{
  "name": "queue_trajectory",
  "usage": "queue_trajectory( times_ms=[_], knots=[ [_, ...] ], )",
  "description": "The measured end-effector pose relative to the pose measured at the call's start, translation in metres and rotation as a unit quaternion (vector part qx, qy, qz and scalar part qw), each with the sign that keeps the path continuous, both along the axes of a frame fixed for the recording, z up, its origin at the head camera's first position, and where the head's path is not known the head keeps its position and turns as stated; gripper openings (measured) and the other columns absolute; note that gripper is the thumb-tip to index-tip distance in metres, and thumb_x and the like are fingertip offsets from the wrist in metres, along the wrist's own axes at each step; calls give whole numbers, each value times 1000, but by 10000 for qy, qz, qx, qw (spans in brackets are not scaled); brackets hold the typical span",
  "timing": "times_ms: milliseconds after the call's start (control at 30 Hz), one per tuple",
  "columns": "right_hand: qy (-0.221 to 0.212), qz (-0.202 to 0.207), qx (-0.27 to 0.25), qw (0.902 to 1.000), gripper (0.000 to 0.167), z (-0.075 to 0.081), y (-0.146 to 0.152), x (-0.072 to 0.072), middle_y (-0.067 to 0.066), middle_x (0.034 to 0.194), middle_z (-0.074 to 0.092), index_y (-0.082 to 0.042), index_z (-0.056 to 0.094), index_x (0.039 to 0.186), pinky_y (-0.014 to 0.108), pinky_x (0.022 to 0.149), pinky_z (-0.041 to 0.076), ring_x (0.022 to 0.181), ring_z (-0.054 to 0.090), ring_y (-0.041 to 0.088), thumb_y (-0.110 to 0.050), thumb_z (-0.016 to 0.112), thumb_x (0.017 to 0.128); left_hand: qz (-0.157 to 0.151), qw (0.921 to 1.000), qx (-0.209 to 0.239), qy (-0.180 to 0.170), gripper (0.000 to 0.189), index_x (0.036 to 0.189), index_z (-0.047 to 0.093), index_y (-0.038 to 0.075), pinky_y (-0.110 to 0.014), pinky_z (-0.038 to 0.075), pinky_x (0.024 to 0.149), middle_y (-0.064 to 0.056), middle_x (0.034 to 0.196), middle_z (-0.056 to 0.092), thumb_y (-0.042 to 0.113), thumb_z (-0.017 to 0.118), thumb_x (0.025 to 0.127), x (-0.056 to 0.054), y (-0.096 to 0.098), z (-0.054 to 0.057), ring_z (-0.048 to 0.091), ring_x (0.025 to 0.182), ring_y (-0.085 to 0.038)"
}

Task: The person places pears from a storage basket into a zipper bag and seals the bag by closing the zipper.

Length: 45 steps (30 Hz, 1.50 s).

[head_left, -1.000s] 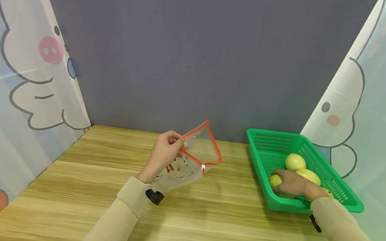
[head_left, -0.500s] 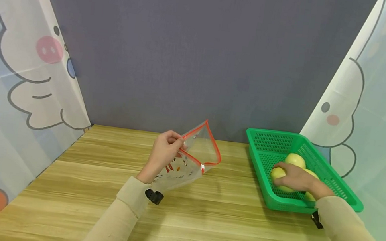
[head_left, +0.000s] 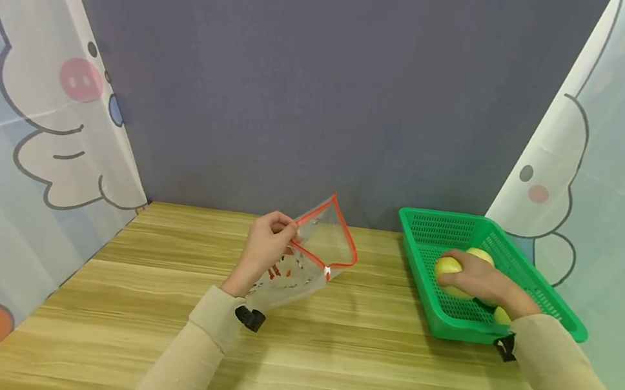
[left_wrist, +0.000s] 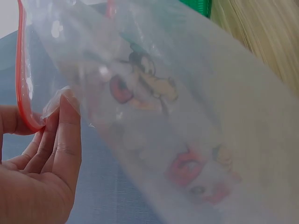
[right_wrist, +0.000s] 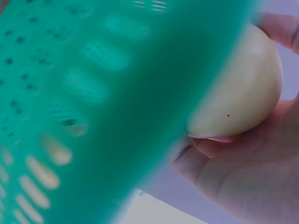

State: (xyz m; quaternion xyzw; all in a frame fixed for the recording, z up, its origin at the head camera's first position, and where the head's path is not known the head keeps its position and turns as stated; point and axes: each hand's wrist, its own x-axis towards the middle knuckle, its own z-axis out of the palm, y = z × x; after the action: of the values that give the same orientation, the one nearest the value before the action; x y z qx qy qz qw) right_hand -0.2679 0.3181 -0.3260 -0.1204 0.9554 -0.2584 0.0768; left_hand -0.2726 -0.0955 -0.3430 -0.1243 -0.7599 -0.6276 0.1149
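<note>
Within the hands [head_left: 264, 244], clear bag [head_left: 297, 279] left, yellow fruit [head_left: 447, 267] right.

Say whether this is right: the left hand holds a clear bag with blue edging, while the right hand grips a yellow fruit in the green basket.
The edging is red in the head view, not blue. The rest stands: the left hand holds the bag, the right hand the fruit.

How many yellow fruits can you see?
3 that I can tell apart: the first fruit is in the right hand; a second fruit is behind that hand, and a third fruit is near its wrist, both in the green basket. More may be hidden.
</note>
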Motion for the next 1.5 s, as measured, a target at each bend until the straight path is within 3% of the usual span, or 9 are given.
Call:
queue_trajectory(
  times_ms=[333,500,767,1133,1267,1400,1500],
  knots=[
    [317,-45,-133,9994,65,15,-13,7,8,96,62,0,45,145,34,64,46,77,55,21,-32,64,91,-20,10000,-50,76,21,111,66,-4,-39,63,68,-16,91,73,14,58,104,1,-3,0,72,77,-26],
    [513,-118,-200,9984,63,20,-21,11,8,99,61,-4,47,144,33,64,44,78,55,21,-35,65,92,9,10000,-17,15,21,112,66,-4,-44,63,72,-20,94,73,14,58,105,1,-5,-1,71,77,-21],
    [623,-222,-577,9961,63,21,-37,18,12,111,61,-9,47,146,35,64,47,82,56,23,-36,67,93,71,9998,-147,-150,23,115,63,-11,-54,61,77,-26,97,71,7,53,105,2,-1,-1,71,76,-20],
    [638,-185,-1227,9902,63,22,-58,22,17,121,59,-10,46,148,36,70,50,90,58,27,-35,68,94,100,9999,-83,11,19,110,68,-1,-41,63,70,-18,94,73,14,58,105,3,3,-9,72,78,-25],
    [652,-154,-1335,9888,61,23,-67,20,16,121,59,-11,47,147,36,71,50,91,58,28,-34,68,94,138,9999,-75,10,16,108,68,1,-43,63,70,-20,93,73,13,58,104,3,5,-10,72,76,-24],
    [733,-75,-1380,9877,60,24,-77,19,16,123,58,-12,48,146,36,71,51,93,59,28,-36,68,95,169,9998,-112,-34,16,109,66,-3,-52,62,74,-24,94,72,9,56,105,5,7,-7,71,74,-23],
    [805,-8,-1426,9865,60,25,-85,19,17,124,57,-12,48,146,36,70,50,91,58,27,-36,67,95,141,9998,-149,-51,16,109,65,-5,-55,61,77,-27,95,71,6,54,105,14,9,2,71,76,-27]
  ],
)
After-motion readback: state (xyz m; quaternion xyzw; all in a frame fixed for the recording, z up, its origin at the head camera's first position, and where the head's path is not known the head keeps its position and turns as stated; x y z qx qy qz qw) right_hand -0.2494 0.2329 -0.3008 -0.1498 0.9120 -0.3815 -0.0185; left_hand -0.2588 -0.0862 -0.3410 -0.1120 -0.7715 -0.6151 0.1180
